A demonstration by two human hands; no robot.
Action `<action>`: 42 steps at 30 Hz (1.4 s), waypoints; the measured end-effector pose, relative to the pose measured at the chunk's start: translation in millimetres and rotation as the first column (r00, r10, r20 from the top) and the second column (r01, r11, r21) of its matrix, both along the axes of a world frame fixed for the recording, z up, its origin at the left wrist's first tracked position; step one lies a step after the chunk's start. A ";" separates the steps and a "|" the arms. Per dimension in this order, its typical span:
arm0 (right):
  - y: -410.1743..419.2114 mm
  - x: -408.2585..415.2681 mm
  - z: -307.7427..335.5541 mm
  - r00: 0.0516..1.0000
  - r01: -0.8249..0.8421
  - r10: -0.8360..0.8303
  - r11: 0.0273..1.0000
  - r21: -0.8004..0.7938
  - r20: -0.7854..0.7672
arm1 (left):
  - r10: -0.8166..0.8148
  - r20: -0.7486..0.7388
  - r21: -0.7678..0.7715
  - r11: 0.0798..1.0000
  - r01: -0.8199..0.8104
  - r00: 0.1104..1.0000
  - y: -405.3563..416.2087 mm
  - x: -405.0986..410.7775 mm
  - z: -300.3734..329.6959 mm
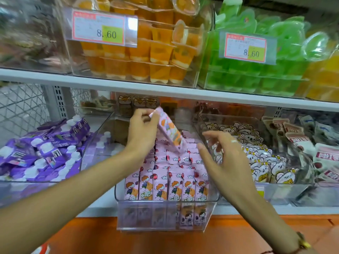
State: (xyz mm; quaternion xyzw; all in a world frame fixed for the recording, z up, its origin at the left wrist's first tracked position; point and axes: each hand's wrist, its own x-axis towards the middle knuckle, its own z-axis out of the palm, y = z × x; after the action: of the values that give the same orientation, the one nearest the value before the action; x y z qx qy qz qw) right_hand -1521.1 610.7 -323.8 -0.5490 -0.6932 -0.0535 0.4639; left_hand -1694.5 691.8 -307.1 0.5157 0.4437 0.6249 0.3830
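Note:
My left hand (142, 130) pinches the top end of a pink snack packet (169, 132) with a cartoon figure, held tilted above a clear plastic bin (166, 199). The bin holds several rows of the same pink packets (166, 189) standing upright. My right hand (226, 154) hovers just right of the lifted packet, over the bin's right side, fingers loosely spread and holding nothing. A ring shows on one finger and a bracelet on that wrist.
Purple spouted pouches (45, 153) fill the bin to the left, and white bear-print packets (256, 158) fill the one to the right. On the white shelf (128, 85) above stand orange jelly cups (146, 52) and green jelly cups (256, 70) with price tags. An orange panel (165, 241) runs below.

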 end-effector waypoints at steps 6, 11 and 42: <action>-11.6 -39.1 1.7 0.948 -0.316 0.289 0.900 -0.301 -0.133 | -0.120 0.019 0.064 0.991 0.119 0.993 -61.3 -14.6 -18.2; -7.0 -50.0 -2.6 0.789 -0.540 0.311 0.762 -0.357 -0.530 | -0.189 0.023 0.070 0.980 0.187 0.982 -69.6 -20.9 -21.2; -6.0 -43.3 -1.4 0.624 -0.517 0.319 0.853 -0.070 -0.713 | -0.040 -0.477 0.291 0.935 0.201 0.878 -73.8 -15.4 -29.4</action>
State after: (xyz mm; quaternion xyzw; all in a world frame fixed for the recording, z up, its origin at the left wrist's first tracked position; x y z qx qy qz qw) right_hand -1564.4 604.7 -325.2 -0.4087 -0.5843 0.3552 0.6045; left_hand -1709.9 618.0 -336.5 0.7338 0.3771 0.5237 0.2123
